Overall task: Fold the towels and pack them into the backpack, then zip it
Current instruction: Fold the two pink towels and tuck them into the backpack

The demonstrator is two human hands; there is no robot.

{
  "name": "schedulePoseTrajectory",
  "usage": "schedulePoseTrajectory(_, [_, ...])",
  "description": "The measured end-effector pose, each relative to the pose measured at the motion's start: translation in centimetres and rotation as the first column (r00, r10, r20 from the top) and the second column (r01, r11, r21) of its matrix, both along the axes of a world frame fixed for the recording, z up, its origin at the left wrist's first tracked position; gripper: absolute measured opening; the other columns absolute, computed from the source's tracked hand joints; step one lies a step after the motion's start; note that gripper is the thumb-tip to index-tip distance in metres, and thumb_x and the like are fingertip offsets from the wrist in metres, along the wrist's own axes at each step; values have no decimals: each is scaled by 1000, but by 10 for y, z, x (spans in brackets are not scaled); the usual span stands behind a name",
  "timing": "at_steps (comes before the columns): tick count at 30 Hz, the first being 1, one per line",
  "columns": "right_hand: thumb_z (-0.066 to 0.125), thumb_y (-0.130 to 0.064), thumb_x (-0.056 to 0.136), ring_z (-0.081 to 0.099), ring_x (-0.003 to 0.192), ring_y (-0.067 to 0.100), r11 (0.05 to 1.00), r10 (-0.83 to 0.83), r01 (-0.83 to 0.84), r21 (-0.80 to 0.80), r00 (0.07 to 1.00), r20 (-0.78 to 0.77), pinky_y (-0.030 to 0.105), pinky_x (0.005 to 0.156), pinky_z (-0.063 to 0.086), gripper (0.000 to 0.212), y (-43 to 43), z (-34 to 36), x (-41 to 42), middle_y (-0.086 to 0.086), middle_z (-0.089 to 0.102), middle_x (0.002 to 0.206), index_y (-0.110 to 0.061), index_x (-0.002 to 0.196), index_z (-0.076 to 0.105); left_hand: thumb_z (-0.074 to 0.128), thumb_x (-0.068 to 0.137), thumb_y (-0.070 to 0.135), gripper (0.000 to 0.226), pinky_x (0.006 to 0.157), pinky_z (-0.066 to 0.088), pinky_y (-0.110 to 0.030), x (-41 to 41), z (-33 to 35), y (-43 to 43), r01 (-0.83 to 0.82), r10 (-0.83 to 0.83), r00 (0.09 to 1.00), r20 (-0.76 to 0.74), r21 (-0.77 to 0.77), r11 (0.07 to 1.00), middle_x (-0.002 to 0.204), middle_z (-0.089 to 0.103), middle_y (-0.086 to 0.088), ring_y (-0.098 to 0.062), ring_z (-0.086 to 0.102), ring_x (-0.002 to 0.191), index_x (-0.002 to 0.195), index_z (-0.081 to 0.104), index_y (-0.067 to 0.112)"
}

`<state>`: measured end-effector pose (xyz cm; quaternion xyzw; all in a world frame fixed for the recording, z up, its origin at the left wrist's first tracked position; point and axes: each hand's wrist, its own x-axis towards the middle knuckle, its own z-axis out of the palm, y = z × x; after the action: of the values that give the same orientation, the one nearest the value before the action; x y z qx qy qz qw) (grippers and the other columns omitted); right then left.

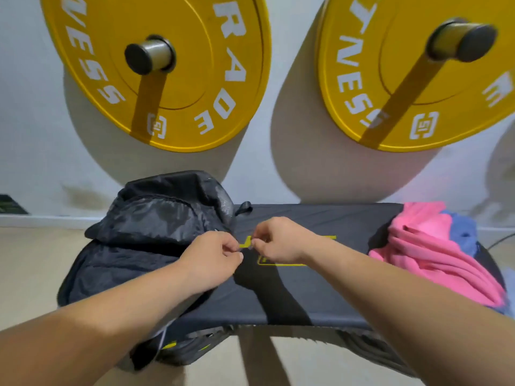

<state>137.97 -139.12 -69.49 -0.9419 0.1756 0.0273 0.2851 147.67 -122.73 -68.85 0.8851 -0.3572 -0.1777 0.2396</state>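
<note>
Backpack (145, 238) lies left on bench (306, 296); towels (434, 252) right — our left hand (211, 260) and right hand (276, 240) both pinched, on what we cannot tell.

Two yellow weight plates (156, 71) hang on the white wall (292, 37) — shadows beneath; near, a dark bench (306, 296) on beige floor (33, 268).

Crinkled black nylon backpack (145, 227), slight sheen. Matt dark padded bench top (292, 296), smooth. Soft pink cloth towel (434, 254). Glossy yellow weight plates (178, 87), brushed-metal pegs (152, 52).
</note>
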Motion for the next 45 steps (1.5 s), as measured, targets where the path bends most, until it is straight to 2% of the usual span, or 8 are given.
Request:
schedulePoseTrajectory(9, [54,-30,85,65,94,30,860,-455,446,-247,890,24,40,81,55,21,-124,-9,-182,5,66,99,-18,97,67,68,89,25,11,50,42,-19,-163,7,-139,277,-293,946,-140,-124,953,83,71,-2,-12,54,61,92,72,16])
schedulePoseTrajectory(12, [42,-44,87,63,91,35,750,-588,561,-351,808,33,41,75,51,34,-161,-27,-242,6,56,87,-17,90,63,68,88,22,15,67,53,-29,-200,-9,-163,355,-367,918,-150,-103,929,83,67,-4,-17,52,70,95,70,9])
schedulePoseTrajectory(17, [49,-42,100,64,86,38,623,-774,773,-116,631,49,36,67,44,47,-195,-31,-293,19,68,84,-1,84,66,69,89,29,20,89,54,-32,-217,-30,-172,387,-397,911,-106,-105,916,102,70,8,-15,65,91,108,69,23])
schedulePoseTrajectory(23, [72,-42,84,65,83,20,729,-685,684,26,729,-2,31,75,50,23,-198,-44,-277,-1,72,81,-19,84,72,68,92,27,26,82,44,-18,-206,-31,-162,379,-385,919,-89,-76,922,110,67,14,-2,61,85,119,67,25])
schedulePoseTrajectory(27, [58,-34,89,62,71,21,718,-683,695,36,694,226,34,69,51,20,-180,-29,-232,-4,64,67,-20,74,60,67,93,27,33,81,43,-17,-191,-28,-153,363,-372,923,-99,-99,926,118,65,15,3,59,73,126,64,26])
schedulePoseTrajectory(34, [54,-15,101,61,56,15,702,-704,373,607,496,509,25,52,48,32,-118,73,-177,9,60,55,7,79,61,62,95,37,56,91,55,-34,-149,2,-126,270,-286,956,-61,-191,944,135,58,7,6,65,84,147,43,31])
schedulePoseTrajectory(41, [68,-10,93,51,62,10,844,-336,112,524,872,355,24,58,39,21,-57,131,-164,-2,62,66,-17,73,65,50,102,36,38,100,53,-38,-114,82,-81,214,-231,973,24,-481,851,137,58,17,-5,62,111,140,51,36])
schedulePoseTrajectory(45, [68,-12,93,56,69,11,912,-150,13,409,941,303,27,66,45,11,-16,152,-162,3,67,74,-8,83,67,54,102,18,27,79,51,-19,-127,94,-40,239,-385,897,-219,-493,837,101,76,16,4,68,90,118,69,33])
